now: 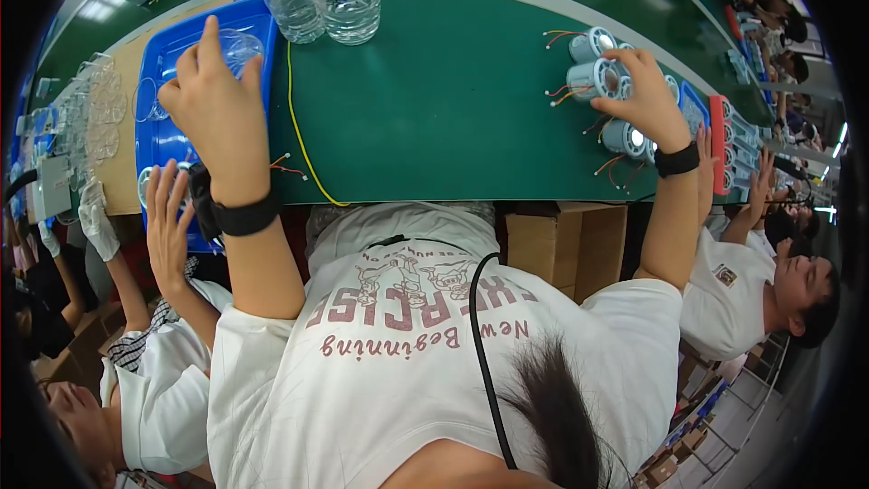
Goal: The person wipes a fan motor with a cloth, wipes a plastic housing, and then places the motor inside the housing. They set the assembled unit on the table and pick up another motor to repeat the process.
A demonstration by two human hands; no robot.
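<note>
My left hand [217, 104] is above a blue tray [156, 140], its index finger stretched out and its thumb apart, with nothing seen in its grasp. Beyond the fingertips, thin clear plastic rings [240, 47] lie in the tray. To the right, my right hand [650, 100] has thumb and fingers around the end of a light-blue cylindrical housing [587, 80] with thin coloured wires. Similar housings [619, 138] stand close around it, partly hidden by the hand.
Two clear plastic bottles [351, 0] stand at the back beside the tray. A yellow cord [294, 113] crosses the green table [425, 100]. Co-workers' hands [167, 226] reach in at both sides. A red-edged rack [720, 145] stands far right; cardboard boxes [566, 240] sit below the edge.
</note>
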